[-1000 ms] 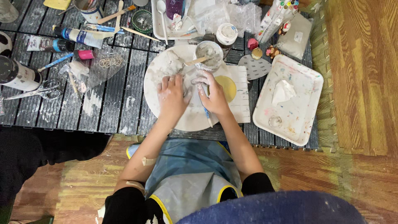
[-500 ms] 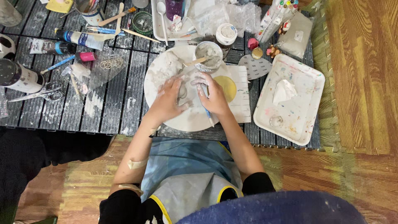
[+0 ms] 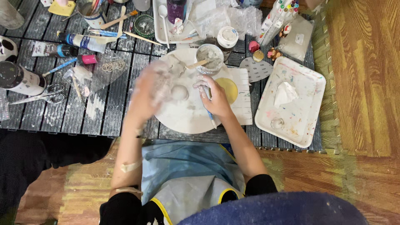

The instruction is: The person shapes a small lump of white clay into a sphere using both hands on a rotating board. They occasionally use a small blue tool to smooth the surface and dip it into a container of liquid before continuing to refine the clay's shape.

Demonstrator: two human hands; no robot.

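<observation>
Where the dark slatted tabletop begins at the far left, a speckled can lies on its side with a pair of scissors just below it, and a paint tube lies higher up beside a cup of brushes. Nearer the middle, the left hand hovers over the left part of a round white board; it is blurred, so I cannot tell whether it is open or closed, or whether it touches the board. A small pale lump of clay sits on the board between the two hands, just beside the left one. At the board's upper edge stands a small bowl of whitish mix with a wooden stick leaning in it. The right hand rests on the board's right part, fingers closed around a blue-handled tool whose end points toward the person. A yellow disc lies just right of that hand on a white sheet. Further right sits a paint-flecked white tray with a crumpled tissue in it.
</observation>
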